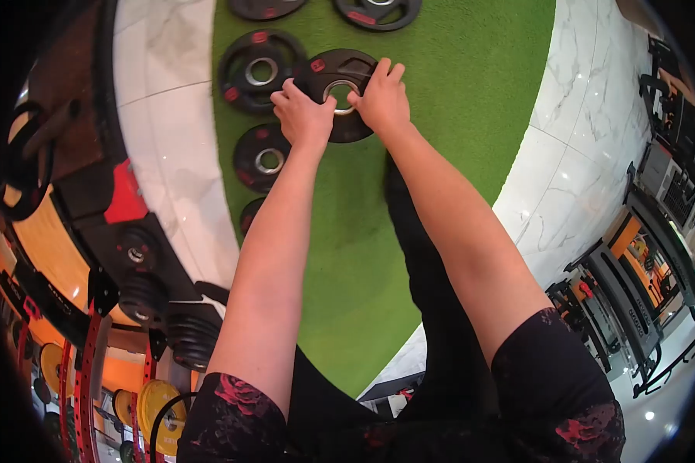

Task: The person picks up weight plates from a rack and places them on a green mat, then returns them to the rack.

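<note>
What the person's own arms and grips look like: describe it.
The left arm and right arm narrow towards the wrists. The left sleeve and right sleeve are short and dark, printed with red, rose-like flowers. Below them the arms are bare, and the left grip and right grip wear no gloves. No watch or ring shows.

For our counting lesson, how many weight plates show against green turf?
6 weight plates: two at top, one in both hands, three at left, lowest partly hidden; left forearm may hide more.
</note>
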Demonstrator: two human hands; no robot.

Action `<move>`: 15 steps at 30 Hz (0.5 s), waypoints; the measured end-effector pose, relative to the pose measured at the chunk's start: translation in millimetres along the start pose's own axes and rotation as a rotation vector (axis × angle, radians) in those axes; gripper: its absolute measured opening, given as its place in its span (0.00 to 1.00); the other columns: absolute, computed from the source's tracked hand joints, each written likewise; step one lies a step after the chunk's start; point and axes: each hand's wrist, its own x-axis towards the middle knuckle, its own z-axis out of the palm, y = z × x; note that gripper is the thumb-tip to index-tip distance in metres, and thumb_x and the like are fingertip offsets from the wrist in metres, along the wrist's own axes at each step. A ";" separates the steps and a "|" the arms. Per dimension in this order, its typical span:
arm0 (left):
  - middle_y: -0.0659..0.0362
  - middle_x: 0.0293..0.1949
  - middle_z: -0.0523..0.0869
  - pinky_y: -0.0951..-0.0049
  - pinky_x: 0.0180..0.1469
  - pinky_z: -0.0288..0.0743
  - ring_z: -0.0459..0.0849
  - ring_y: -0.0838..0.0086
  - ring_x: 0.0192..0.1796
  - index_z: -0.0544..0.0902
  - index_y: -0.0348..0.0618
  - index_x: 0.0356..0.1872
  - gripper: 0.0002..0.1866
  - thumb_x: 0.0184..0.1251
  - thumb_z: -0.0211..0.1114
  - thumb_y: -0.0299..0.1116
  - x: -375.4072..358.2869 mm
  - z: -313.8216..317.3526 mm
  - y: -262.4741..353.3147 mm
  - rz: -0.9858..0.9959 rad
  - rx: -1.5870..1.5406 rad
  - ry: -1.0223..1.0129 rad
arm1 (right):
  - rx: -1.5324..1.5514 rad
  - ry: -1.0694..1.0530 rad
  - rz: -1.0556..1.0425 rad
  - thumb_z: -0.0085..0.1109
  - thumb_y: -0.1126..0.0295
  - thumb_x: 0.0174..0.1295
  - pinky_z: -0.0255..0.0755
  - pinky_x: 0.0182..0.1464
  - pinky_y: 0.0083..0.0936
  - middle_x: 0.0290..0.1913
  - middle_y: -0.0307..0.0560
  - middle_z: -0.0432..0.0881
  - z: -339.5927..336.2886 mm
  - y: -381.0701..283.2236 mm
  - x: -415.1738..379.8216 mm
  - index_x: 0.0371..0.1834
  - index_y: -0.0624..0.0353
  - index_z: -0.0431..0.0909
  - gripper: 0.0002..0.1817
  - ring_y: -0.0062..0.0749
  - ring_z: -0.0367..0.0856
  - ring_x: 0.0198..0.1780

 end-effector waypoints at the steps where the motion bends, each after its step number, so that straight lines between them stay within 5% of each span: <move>1: 0.45 0.60 0.71 0.53 0.59 0.78 0.75 0.48 0.63 0.66 0.41 0.67 0.44 0.52 0.79 0.47 6.6 22.9 13.2 0.021 0.010 -0.010 | -0.016 0.013 0.027 0.80 0.58 0.51 0.84 0.50 0.45 0.60 0.63 0.65 1.7 19.8 16.4 0.64 0.66 0.58 0.46 0.63 0.81 0.55; 8: 0.48 0.57 0.71 0.58 0.57 0.80 0.72 0.53 0.63 0.69 0.39 0.64 0.40 0.56 0.78 0.48 40.8 96.1 49.6 0.070 0.197 0.012 | 0.043 0.009 0.032 0.80 0.57 0.52 0.84 0.52 0.43 0.59 0.62 0.65 35.3 78.3 87.3 0.57 0.67 0.63 0.40 0.61 0.79 0.57; 15: 0.49 0.57 0.71 0.58 0.59 0.78 0.72 0.54 0.62 0.67 0.38 0.68 0.40 0.60 0.76 0.45 52.5 97.0 31.9 0.200 0.235 0.091 | -0.227 0.121 -0.173 0.69 0.55 0.62 0.82 0.52 0.44 0.59 0.60 0.68 64.2 74.9 95.4 0.69 0.69 0.61 0.40 0.54 0.77 0.58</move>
